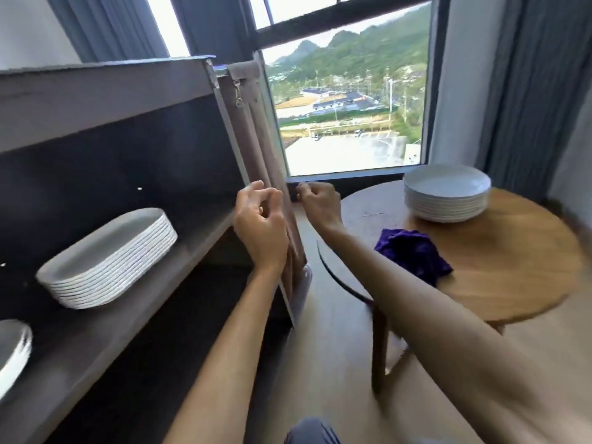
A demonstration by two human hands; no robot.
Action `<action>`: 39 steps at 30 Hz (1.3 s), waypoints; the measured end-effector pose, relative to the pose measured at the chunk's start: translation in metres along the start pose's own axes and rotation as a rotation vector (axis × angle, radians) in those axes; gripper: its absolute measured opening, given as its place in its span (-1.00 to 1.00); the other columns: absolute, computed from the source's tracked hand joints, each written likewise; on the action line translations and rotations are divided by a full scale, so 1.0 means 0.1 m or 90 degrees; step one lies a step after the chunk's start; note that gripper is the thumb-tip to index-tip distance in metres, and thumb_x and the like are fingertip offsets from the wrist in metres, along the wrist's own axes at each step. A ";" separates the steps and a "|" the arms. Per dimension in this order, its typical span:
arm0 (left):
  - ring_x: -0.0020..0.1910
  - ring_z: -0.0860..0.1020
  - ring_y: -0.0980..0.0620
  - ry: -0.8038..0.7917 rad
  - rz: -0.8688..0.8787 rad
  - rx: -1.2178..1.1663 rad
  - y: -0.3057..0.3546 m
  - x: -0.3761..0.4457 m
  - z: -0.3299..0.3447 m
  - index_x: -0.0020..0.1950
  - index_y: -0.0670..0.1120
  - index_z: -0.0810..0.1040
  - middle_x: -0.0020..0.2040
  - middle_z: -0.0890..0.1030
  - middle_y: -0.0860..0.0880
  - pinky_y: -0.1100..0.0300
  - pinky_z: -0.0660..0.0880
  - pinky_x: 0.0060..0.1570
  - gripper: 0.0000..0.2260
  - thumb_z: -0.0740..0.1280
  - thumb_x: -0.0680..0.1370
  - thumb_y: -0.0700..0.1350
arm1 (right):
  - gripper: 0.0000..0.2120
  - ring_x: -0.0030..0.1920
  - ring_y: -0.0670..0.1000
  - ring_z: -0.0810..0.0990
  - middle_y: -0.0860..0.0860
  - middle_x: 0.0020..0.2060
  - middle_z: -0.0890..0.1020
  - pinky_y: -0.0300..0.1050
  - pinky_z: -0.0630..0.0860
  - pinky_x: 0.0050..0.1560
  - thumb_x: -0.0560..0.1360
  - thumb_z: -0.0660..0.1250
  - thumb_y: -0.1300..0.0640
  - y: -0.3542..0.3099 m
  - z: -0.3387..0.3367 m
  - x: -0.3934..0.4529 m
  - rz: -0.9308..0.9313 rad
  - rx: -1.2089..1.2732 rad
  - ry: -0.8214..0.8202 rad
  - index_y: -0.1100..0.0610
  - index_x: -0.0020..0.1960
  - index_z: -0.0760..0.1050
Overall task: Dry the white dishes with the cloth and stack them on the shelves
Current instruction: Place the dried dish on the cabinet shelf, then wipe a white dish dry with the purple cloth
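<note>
- Left hand [261, 227]: raised in front of the dark grey shelf unit's [198, 225] right edge, fingers loosely curled, holding nothing.
- Right hand [318, 203]: just right of the left hand, fingers bent; whether they pinch anything cannot be told.
- Crumpled purple cloth [413, 254]: below and right of the right hand, lying on the round wooden table [512, 267].
- Stack of white oblong dishes [107, 257]: left of and below the left hand, on the upper shelf.
- Second white stack [12, 350]: farther left, cut off by the frame's edge.
- Stack of round white plates [447, 192]: well right of the right hand, on the table's far side.
</note>
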State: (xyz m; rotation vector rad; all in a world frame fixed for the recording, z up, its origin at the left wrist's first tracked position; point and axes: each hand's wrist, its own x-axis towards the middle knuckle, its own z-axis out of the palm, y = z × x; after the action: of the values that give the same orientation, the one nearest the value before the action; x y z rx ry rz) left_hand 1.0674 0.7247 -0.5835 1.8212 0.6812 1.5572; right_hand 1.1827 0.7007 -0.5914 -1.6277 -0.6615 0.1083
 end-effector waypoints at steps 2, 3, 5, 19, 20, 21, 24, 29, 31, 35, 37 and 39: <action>0.10 0.60 0.09 -0.060 -0.023 -0.022 0.01 -0.18 0.37 0.02 -0.18 0.70 0.12 0.67 -0.03 0.06 0.55 0.15 -0.90 0.41 0.60 -0.19 | -0.63 -0.29 0.05 0.51 0.04 -0.38 0.55 0.02 0.46 -0.14 0.60 0.23 0.02 0.41 -0.46 -0.06 0.048 -0.146 0.004 0.12 -0.33 0.49; 0.08 0.62 0.05 -0.093 -0.033 -0.021 0.00 -0.26 0.53 0.04 -0.19 0.71 0.09 0.69 -0.06 0.04 0.56 0.16 -0.88 0.40 0.60 -0.18 | -0.69 -0.17 0.09 0.57 0.06 -0.28 0.61 0.03 0.49 -0.03 0.57 0.26 -0.04 0.59 -0.65 -0.09 0.082 -0.226 -0.010 0.09 -0.27 0.54; 0.04 0.64 0.00 -0.172 -0.060 -0.007 0.02 -0.43 0.88 0.06 -0.20 0.71 0.05 0.71 -0.11 0.03 0.57 0.13 -0.83 0.37 0.63 -0.15 | -0.61 0.22 0.20 0.53 0.14 0.11 0.64 0.09 0.40 0.31 0.47 0.34 -0.22 0.96 -1.04 -0.15 0.153 -0.430 -0.051 0.05 0.09 0.64; 0.10 0.64 -0.13 -0.454 -0.308 0.093 -0.07 -0.44 2.92 0.23 -0.18 0.63 0.10 0.69 -0.15 -0.02 0.56 0.23 -0.70 0.37 0.61 0.00 | -0.72 0.09 0.14 0.53 0.07 0.00 0.64 0.08 0.31 0.27 0.46 0.28 -0.08 2.12 -1.98 0.12 0.102 -0.585 0.199 0.05 0.00 0.65; 0.03 0.65 -0.13 -0.446 -0.352 0.079 -0.09 -0.45 3.08 0.17 -0.18 0.63 0.04 0.69 -0.16 -0.07 0.59 0.19 -0.69 0.37 0.61 0.04 | -0.75 0.07 0.14 0.53 0.06 -0.02 0.64 0.08 0.31 0.27 0.47 0.29 -0.05 2.15 -1.99 0.15 0.100 -0.572 0.216 0.05 -0.03 0.67; -0.07 0.66 -0.11 -0.432 -0.389 0.066 -0.11 -0.45 3.22 0.06 -0.18 0.64 -0.04 0.69 -0.16 -0.07 0.61 0.13 -0.68 0.38 0.59 0.08 | -0.77 0.05 0.13 0.54 0.06 -0.05 0.65 0.08 0.32 0.27 0.48 0.30 -0.03 2.16 -1.98 0.18 0.102 -0.557 0.235 0.05 -0.06 0.68; -0.13 0.63 -0.13 -0.417 -0.439 0.100 -0.17 -0.48 3.65 -0.08 -0.21 0.61 -0.08 0.68 -0.17 0.00 0.56 -0.12 -0.57 0.45 0.50 0.20 | -0.79 -0.05 0.16 0.57 0.07 -0.16 0.64 0.12 0.40 0.21 0.47 0.33 0.00 2.22 -2.02 0.30 0.109 -0.505 0.306 0.08 -0.15 0.69; -0.19 0.57 -0.13 -0.392 -0.438 0.165 -0.25 -0.47 3.95 -0.14 -0.18 0.60 -0.06 0.68 -0.19 0.02 0.55 -0.16 -0.79 0.47 0.45 -0.04 | -0.81 -0.10 0.15 0.57 0.06 -0.23 0.63 0.10 0.45 0.16 0.47 0.38 0.02 2.27 -2.09 0.45 0.129 -0.445 0.363 0.09 -0.20 0.68; -0.25 0.52 -0.09 -0.412 -0.407 0.185 -0.28 -0.41 3.95 -0.17 -0.16 0.57 -0.11 0.66 -0.19 0.09 0.48 -0.26 -0.85 0.42 0.45 -0.08 | -0.81 -0.10 0.15 0.57 0.07 -0.24 0.63 0.10 0.45 0.16 0.47 0.38 0.02 2.29 -2.11 0.49 0.132 -0.431 0.367 0.10 -0.20 0.68; -0.15 0.51 -0.10 -0.461 -0.321 0.230 -0.27 -0.33 3.96 -0.17 -0.10 0.49 -0.11 0.58 -0.14 0.10 0.42 -0.22 -0.91 0.38 0.48 -0.15 | -0.80 -0.10 0.15 0.56 0.08 -0.24 0.62 0.10 0.45 0.14 0.47 0.37 0.01 2.30 -2.13 0.50 0.124 -0.421 0.370 0.11 -0.20 0.67; -0.07 0.57 -0.18 -0.479 -0.293 0.259 -0.24 -0.32 3.98 -0.14 -0.16 0.52 -0.07 0.60 -0.17 0.08 0.45 -0.18 -0.96 0.34 0.49 -0.20 | -0.80 -0.09 0.14 0.56 0.06 -0.23 0.62 0.09 0.44 0.14 0.47 0.37 0.00 2.30 -2.14 0.48 0.116 -0.419 0.367 0.10 -0.19 0.67; 0.01 0.62 -0.26 -0.478 -0.283 0.278 -0.22 -0.31 4.00 -0.07 -0.27 0.56 -0.04 0.63 -0.21 0.06 0.47 -0.18 -0.90 0.31 0.49 -0.24 | -0.81 -0.09 0.14 0.56 0.06 -0.23 0.62 0.08 0.45 0.13 0.46 0.38 0.01 2.30 -2.16 0.46 0.103 -0.418 0.366 0.10 -0.19 0.67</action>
State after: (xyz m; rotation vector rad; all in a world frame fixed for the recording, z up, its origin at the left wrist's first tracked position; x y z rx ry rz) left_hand 1.4569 0.6620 -0.6582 2.1624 0.9958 0.3895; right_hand 1.3965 0.5281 -0.7534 -2.2054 -0.1086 -0.4936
